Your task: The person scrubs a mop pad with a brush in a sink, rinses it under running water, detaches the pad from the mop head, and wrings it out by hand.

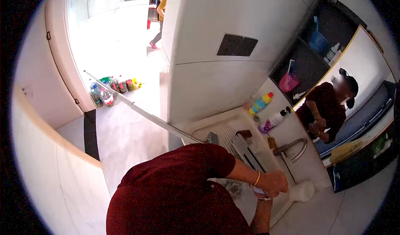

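Fingers (281, 189) of the left hand (273, 181) are curled closed around a pale item (258, 191), which is partly covered, so I cannot tell exactly what it is. This item is between the two hands, above the near right part of the white sink (203, 129). The left arm goes out from a dark red sleeve (218, 160) toward the right, bent at the elbow, with a yellow bracelet (257, 178) at the wrist, and the back of the hand is turned up. The right hand (265, 197) is under it, touching the item; its forearm rises from the near side. Its fingers are mostly hidden, and I cannot tell how they are closed. Just to the right of the hands is a white round container (303, 191). Farther away, a curved metal tap (299, 148) stands beside the sink. The mirror (366, 58) at the right also shows both hands close together.
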The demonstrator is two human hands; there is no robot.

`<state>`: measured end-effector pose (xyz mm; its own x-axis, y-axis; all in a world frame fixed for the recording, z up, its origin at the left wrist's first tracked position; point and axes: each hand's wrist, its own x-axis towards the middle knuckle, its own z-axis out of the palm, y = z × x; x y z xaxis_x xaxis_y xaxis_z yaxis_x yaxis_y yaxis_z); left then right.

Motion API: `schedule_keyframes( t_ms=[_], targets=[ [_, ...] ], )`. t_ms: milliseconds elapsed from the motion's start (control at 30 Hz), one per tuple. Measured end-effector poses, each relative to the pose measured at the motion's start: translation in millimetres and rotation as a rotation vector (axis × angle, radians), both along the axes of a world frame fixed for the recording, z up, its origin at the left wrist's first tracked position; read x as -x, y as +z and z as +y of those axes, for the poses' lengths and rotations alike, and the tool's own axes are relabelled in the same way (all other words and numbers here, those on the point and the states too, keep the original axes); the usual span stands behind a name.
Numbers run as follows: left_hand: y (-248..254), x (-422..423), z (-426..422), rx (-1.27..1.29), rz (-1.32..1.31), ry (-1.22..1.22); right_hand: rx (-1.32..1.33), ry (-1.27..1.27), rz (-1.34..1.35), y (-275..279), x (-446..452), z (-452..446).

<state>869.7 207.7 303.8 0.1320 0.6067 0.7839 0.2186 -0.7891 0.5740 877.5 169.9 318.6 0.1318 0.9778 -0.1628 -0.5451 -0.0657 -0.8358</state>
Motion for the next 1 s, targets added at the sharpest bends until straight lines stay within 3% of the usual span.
schedule_keyframes(
  t_ms=[67,133,300,367,633,767,800,867,967,1000],
  targets=[
    [-6.7,3.7,13.1,-0.263,-0.215,-0.116,0.015,0.003,-0.007,0.8,2.4,2.4],
    [0.6,12.6,12.8,-0.378,-0.229,-0.12,0.028,0.006,-0.012,1.4,3.7,2.4],
    [60.0,59.2,-23.4,-0.117,0.503,-0.029,0.051,-0.002,-0.011,3.5,5.3,2.7],
    [76.5,72.5,-27.7,-0.163,0.668,-0.1,0.064,-0.01,-0.01,3.0,6.5,2.1],
    [63.6,101.3,3.1,-0.112,0.276,0.07,0.133,-0.067,0.133,16.4,3.4,3.1],
    [48.4,115.8,20.7,0.289,0.117,-0.044,0.211,0.056,0.391,24.6,-12.0,2.1],
    [15.1,109.8,42.2,0.483,0.022,-0.176,0.179,0.129,0.413,24.7,-18.0,1.1],
    [65.9,131.6,13.3,0.957,-0.148,-0.404,-0.047,-0.016,0.264,18.7,-21.0,0.2],
    [25.5,132.3,24.6,1.398,-0.319,-0.57,-0.148,-0.263,0.035,24.0,-23.1,-3.9],
    [26.8,135.1,22.0,1.395,-0.298,-0.651,-0.208,-0.295,0.039,26.3,-26.2,-5.6]
  ],
)
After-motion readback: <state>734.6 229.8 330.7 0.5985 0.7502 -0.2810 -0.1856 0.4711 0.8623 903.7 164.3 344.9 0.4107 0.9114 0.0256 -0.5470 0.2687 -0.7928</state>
